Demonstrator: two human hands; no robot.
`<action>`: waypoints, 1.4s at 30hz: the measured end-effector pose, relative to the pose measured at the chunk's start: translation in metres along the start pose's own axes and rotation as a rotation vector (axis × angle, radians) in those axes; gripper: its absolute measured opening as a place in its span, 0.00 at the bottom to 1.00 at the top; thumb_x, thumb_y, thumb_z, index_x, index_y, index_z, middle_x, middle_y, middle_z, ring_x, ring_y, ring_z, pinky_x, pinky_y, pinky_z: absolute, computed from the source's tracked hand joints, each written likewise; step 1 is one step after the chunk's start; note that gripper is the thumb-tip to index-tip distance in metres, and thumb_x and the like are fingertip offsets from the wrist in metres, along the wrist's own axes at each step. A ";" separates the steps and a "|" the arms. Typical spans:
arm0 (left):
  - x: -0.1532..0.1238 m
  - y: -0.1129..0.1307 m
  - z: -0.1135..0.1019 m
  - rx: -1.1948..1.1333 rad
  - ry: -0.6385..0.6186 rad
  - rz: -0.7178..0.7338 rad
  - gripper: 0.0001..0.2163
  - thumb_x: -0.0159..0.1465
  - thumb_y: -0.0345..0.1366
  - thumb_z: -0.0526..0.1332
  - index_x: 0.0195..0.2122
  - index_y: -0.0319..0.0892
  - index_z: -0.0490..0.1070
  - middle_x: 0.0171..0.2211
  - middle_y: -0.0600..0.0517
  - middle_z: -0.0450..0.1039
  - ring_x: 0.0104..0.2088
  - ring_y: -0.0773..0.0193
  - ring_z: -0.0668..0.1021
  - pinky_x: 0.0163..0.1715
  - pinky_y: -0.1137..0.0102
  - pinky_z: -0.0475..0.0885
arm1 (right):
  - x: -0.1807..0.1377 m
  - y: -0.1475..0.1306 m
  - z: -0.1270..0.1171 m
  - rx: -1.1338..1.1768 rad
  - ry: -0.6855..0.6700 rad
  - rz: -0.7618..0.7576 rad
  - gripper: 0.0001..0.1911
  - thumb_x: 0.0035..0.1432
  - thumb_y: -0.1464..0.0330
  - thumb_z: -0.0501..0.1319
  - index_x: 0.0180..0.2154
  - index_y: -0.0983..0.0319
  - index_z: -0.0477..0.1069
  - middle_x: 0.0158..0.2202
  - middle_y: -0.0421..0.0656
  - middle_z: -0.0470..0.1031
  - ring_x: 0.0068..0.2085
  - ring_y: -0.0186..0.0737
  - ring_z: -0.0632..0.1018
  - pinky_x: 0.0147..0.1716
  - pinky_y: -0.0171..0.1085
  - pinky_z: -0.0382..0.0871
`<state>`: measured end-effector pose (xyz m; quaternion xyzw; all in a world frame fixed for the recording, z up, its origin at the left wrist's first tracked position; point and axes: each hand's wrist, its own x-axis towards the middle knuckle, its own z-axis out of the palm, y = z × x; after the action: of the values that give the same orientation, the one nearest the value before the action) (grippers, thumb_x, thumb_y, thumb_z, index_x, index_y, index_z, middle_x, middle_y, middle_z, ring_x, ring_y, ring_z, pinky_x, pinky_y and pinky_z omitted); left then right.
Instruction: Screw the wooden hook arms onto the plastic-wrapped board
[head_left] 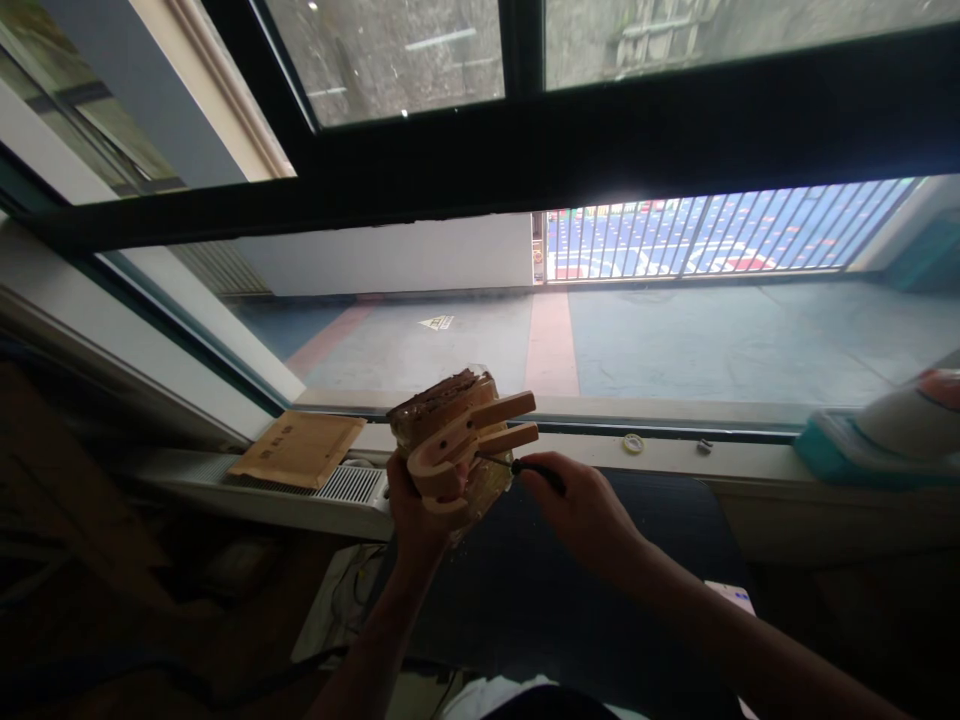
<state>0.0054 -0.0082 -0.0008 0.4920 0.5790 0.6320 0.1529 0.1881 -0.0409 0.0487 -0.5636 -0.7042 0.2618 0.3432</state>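
My left hand [411, 515] is closed around a light wooden piece [442, 450] with a curved end, small dark holes and two straight prongs pointing right. Behind it, against the piece, sits a chunky block [442, 400] with a rough brown top and what looks like clear wrapping. My right hand [585, 505] grips the dark handle of a screwdriver [541, 470], whose thin shaft points left at the wooden piece. Whether its tip touches a screw is too small to tell. Both hands are held up above a dark table [600, 600].
A brown padded envelope [298, 448] lies on the radiator [352, 486] at left. Along the windowsill [600, 443] are a roll of tape [634, 443] and a small dark object [704, 447]. A teal container [840, 450] stands at right. The window frame [450, 170] rises ahead.
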 end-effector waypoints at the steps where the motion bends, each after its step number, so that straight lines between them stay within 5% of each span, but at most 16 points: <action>1: 0.000 -0.002 0.000 0.002 -0.010 -0.009 0.25 0.46 0.38 0.69 0.44 0.41 0.65 0.37 0.49 0.70 0.35 0.61 0.75 0.33 0.66 0.72 | 0.000 0.000 -0.002 -0.032 -0.007 -0.020 0.12 0.62 0.64 0.53 0.43 0.59 0.72 0.33 0.41 0.78 0.31 0.36 0.76 0.28 0.33 0.64; 7: -0.001 -0.006 0.003 -0.037 -0.052 -0.025 0.25 0.47 0.38 0.68 0.45 0.40 0.64 0.37 0.50 0.71 0.36 0.60 0.75 0.35 0.64 0.72 | 0.001 -0.002 -0.013 -0.648 0.064 -0.522 0.18 0.59 0.75 0.55 0.51 0.62 0.67 0.32 0.43 0.74 0.29 0.34 0.71 0.23 0.32 0.58; 10: -0.001 -0.005 0.003 -0.058 -0.065 -0.021 0.25 0.46 0.38 0.68 0.45 0.41 0.64 0.37 0.50 0.71 0.36 0.60 0.75 0.35 0.65 0.73 | 0.001 -0.001 -0.013 -0.768 0.079 -0.666 0.17 0.58 0.77 0.54 0.50 0.66 0.67 0.31 0.44 0.73 0.28 0.33 0.70 0.23 0.33 0.58; 13: 0.000 -0.003 0.004 -0.069 -0.053 -0.018 0.25 0.46 0.38 0.68 0.45 0.41 0.64 0.37 0.51 0.71 0.36 0.60 0.75 0.35 0.65 0.73 | 0.002 -0.001 -0.006 -0.690 0.102 -0.605 0.15 0.59 0.76 0.54 0.48 0.65 0.69 0.30 0.43 0.73 0.28 0.34 0.70 0.23 0.33 0.58; 21: 0.002 -0.002 0.004 -0.105 0.009 -0.048 0.26 0.44 0.37 0.69 0.45 0.41 0.64 0.36 0.50 0.72 0.34 0.61 0.76 0.32 0.67 0.73 | 0.005 0.003 0.005 -0.063 0.042 -0.113 0.12 0.62 0.66 0.53 0.43 0.59 0.72 0.35 0.41 0.78 0.32 0.36 0.77 0.29 0.32 0.65; 24: 0.002 -0.005 0.004 -0.064 -0.009 -0.064 0.25 0.46 0.37 0.68 0.45 0.41 0.65 0.38 0.49 0.72 0.36 0.60 0.76 0.36 0.65 0.73 | 0.006 0.001 0.000 -0.201 0.023 -0.185 0.12 0.62 0.66 0.53 0.45 0.59 0.71 0.34 0.42 0.77 0.30 0.35 0.75 0.27 0.32 0.63; 31: 0.003 -0.012 0.003 -0.027 -0.040 -0.023 0.24 0.48 0.38 0.68 0.45 0.41 0.65 0.37 0.50 0.71 0.37 0.59 0.75 0.38 0.64 0.71 | 0.008 -0.003 -0.006 -0.768 0.037 -0.619 0.17 0.60 0.75 0.53 0.51 0.64 0.66 0.31 0.44 0.72 0.29 0.34 0.70 0.24 0.33 0.59; 37: 0.003 -0.009 0.004 -0.008 -0.034 -0.038 0.24 0.46 0.38 0.69 0.44 0.42 0.64 0.37 0.51 0.71 0.36 0.62 0.74 0.36 0.66 0.71 | 0.008 0.003 0.007 -0.597 0.065 -0.465 0.16 0.61 0.72 0.54 0.51 0.62 0.68 0.30 0.43 0.72 0.28 0.33 0.71 0.24 0.31 0.60; 42: 0.001 0.003 0.006 -0.088 -0.044 -0.099 0.25 0.46 0.38 0.69 0.44 0.42 0.64 0.36 0.52 0.71 0.33 0.64 0.74 0.33 0.68 0.72 | 0.008 0.005 0.011 -0.041 0.067 -0.158 0.13 0.62 0.68 0.52 0.45 0.60 0.72 0.35 0.44 0.77 0.33 0.35 0.76 0.31 0.33 0.67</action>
<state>0.0108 -0.0048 0.0017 0.4693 0.5706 0.6376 0.2181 0.1821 -0.0323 0.0398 -0.5218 -0.7399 0.2003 0.3745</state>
